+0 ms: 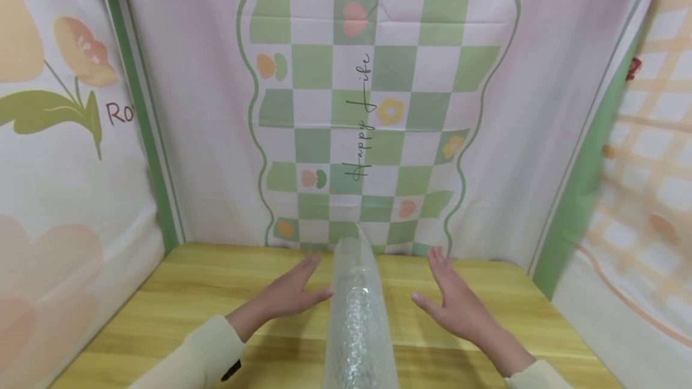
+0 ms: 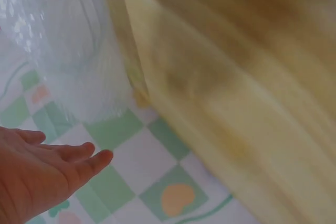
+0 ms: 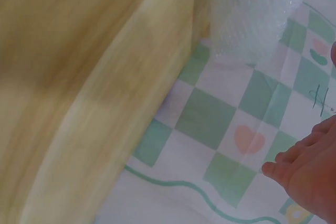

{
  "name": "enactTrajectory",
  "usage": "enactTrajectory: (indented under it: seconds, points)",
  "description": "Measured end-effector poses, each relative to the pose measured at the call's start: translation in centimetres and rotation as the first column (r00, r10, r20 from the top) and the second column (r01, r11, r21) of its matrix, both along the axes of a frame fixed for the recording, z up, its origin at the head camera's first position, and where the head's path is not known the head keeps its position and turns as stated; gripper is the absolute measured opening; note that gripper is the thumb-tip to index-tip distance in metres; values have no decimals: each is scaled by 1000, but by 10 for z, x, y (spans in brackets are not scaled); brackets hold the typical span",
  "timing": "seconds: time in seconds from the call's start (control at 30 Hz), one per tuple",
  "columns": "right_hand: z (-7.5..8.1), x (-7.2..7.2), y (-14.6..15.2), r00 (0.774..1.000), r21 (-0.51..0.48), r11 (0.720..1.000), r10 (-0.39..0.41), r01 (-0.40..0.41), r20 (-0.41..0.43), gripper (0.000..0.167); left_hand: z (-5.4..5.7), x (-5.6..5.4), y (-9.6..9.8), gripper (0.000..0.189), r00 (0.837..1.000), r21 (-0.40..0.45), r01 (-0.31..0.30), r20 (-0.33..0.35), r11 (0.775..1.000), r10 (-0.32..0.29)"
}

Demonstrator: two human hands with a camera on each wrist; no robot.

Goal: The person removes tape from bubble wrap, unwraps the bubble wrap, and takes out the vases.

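A long roll of clear bubble wrap (image 1: 357, 317) lies on the wooden table, running from the near edge toward the back, its far end tapering to a thin loose tip. To its left hovers my left hand (image 1: 286, 293), fingers straight and thumb pointing at the roll. My right hand (image 1: 459, 305) is held apart from it on the right, palm turned inward and fingers extended. Both hands hold nothing. In the left wrist view the bubble wrap (image 2: 68, 40) shows beyond the left fingertips; the right wrist view shows its end (image 3: 257, 19) above the right hand (image 3: 310, 177).
The table (image 1: 216, 269) has a yellowish wood grain. Behind it hangs a cloth (image 1: 313, 65) with green and white checks. A floral cloth (image 1: 59, 185) hangs at the left and an orange-checked cloth (image 1: 654, 155) at the right, close to the table's sides.
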State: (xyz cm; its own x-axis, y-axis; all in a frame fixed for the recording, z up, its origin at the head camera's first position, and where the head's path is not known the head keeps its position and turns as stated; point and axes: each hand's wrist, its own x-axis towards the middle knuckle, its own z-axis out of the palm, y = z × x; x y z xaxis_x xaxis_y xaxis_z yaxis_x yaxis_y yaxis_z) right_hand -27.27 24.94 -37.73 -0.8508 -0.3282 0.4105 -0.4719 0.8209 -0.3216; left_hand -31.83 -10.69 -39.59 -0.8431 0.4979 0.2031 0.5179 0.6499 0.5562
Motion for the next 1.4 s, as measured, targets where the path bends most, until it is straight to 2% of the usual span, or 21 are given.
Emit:
enactTrajectory:
  seconds: [0.2,0.4,0.57,0.67,0.83,0.97,1.07,1.2,1.33,1.4]
  points:
    - [-9,17,-14,1000,-45,999,17,-16,11,87,-13,11,11,91,994,127,22,101,992,-35]
    - [-17,28,-25,999,-80,997,27,-23,39,87,-21,19,22,92,987,194,-16,161,981,-16]
    - [-19,38,-36,996,-139,990,44,-32,83,85,-26,26,28,97,964,243,-63,266,968,-5]
    - [-19,45,-45,989,-171,985,57,-33,140,85,-29,31,31,101,949,272,-91,314,958,1]
    - [-19,54,-57,961,-258,965,113,-46,252,85,-31,38,37,108,929,299,-122,371,947,2]
    - [-20,60,-63,930,-335,941,161,-44,331,84,-33,41,40,110,917,323,-109,399,940,-30]
    - [-23,63,-65,907,-365,929,197,-52,372,80,-37,41,41,110,907,361,-109,416,926,-56]
    - [-28,64,-68,887,-412,909,239,-61,395,78,-40,41,42,107,901,417,-112,425,902,-85]
    - [-33,66,-71,869,-486,872,281,-54,408,80,-43,39,43,102,900,460,-112,422,881,-106]
    - [-35,67,-73,862,-508,860,295,-51,413,81,-45,38,44,97,896,488,-96,421,868,-138]
